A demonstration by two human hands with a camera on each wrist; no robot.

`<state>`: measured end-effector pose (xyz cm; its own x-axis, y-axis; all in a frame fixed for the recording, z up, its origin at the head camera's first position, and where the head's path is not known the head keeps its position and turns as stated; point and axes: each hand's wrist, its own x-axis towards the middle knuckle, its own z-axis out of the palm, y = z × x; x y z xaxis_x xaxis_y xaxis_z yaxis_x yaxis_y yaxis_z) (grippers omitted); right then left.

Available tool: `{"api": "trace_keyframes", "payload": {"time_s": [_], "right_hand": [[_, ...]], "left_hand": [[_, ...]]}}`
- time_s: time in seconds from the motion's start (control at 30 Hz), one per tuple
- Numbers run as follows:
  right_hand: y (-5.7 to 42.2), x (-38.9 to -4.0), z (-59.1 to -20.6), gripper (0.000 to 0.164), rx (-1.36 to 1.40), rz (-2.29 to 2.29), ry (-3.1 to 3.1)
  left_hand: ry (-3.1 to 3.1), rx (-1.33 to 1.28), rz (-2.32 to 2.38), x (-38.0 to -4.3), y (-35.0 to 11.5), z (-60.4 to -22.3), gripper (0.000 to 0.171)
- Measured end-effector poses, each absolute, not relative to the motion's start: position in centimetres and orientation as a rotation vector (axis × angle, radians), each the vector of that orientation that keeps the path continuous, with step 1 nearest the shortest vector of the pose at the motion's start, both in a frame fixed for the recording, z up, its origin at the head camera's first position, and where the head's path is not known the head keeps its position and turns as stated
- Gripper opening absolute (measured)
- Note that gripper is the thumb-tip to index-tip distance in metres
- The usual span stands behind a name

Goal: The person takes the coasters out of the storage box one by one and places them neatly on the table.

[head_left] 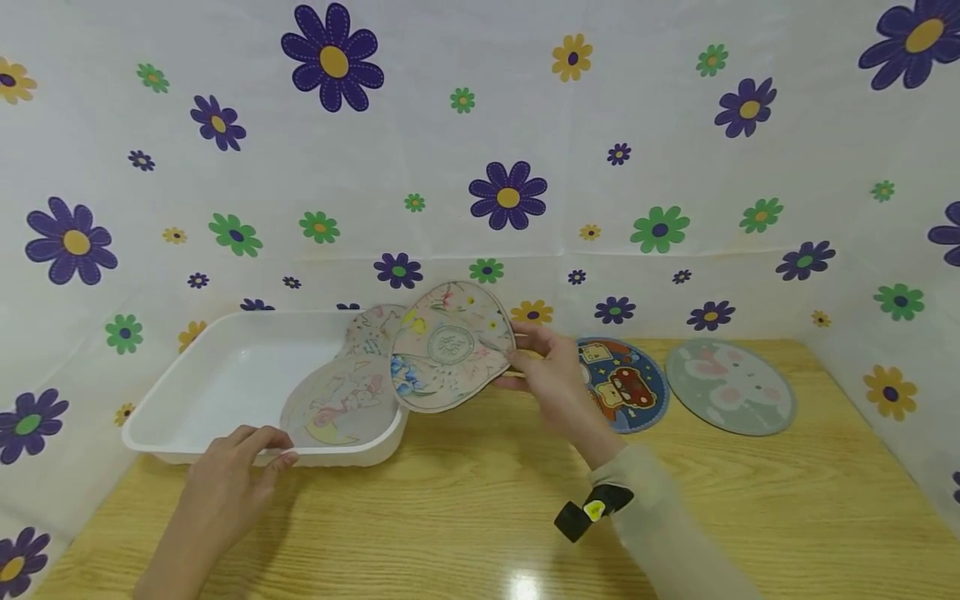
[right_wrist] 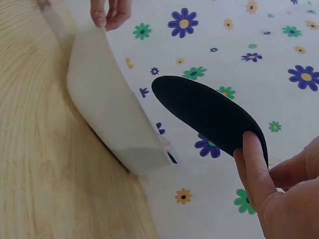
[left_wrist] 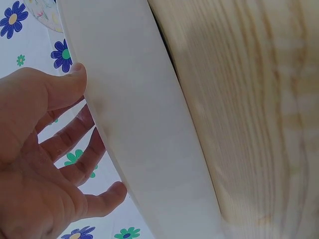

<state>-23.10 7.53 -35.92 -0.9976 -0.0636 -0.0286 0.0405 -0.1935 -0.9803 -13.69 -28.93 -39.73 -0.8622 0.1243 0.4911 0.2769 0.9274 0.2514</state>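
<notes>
My right hand (head_left: 553,379) pinches a round floral mouse pad (head_left: 452,344) by its right edge, raised and tilted above the right end of a white plastic tub (head_left: 345,455). The right wrist view shows the pad's plain black underside (right_wrist: 204,109), the thumb on one face and fingers on the other. My left hand (head_left: 234,475) grips the tub's near rim, fingers over the top and thumb (left_wrist: 75,82) outside. Inside the tub's right part lie a pale pad with a rabbit and yellow moon (head_left: 337,408) and another patterned pad (head_left: 367,329), partly hidden behind the raised one.
On the wooden table (head_left: 480,525) to the right lie a dark blue pad with bears (head_left: 633,392) and a grey-green pad with a pink-cheeked rabbit (head_left: 731,387). My right forearm partly covers the blue one. A white flower-print cloth (head_left: 420,150) stands behind and along the sides.
</notes>
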Motion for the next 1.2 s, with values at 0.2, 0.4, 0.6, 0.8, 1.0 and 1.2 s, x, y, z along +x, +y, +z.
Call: {"api": "trace_keyframes", "payload": {"time_s": [0.2,0.4,0.6,0.8,1.0,1.2], "right_hand": [[9.2,-23.2,-35.4,0.039,-0.021,-2.384,1.979],[10.2,-23.2,-35.4,0.04,-0.024,-2.379,2.001],[10.8,-23.2,-35.6,0.041,-0.021,-2.395,1.983],[11.4,-23.2,-35.8,0.042,0.009,-2.377,2.014],[12.1,-23.5,-36.5,0.042,0.032,-2.38,2.019],[12.5,-23.7,-37.2,0.041,0.067,-2.373,2.012]], "left_hand": [[-2.597,-0.302,-0.438,-13.7,-28.8,-39.8,0.019],[-2.6,-0.305,-0.436,-13.8,-28.9,-39.7,0.019],[-2.614,-0.294,-0.446,-13.8,-28.8,-39.7,0.018],[-2.616,-0.292,-0.446,-13.7,-28.9,-39.8,0.019],[-2.613,-0.298,-0.439,-13.7,-28.9,-39.7,0.019],[-2.61,-0.299,-0.437,-13.7,-28.9,-39.7,0.019]]}}
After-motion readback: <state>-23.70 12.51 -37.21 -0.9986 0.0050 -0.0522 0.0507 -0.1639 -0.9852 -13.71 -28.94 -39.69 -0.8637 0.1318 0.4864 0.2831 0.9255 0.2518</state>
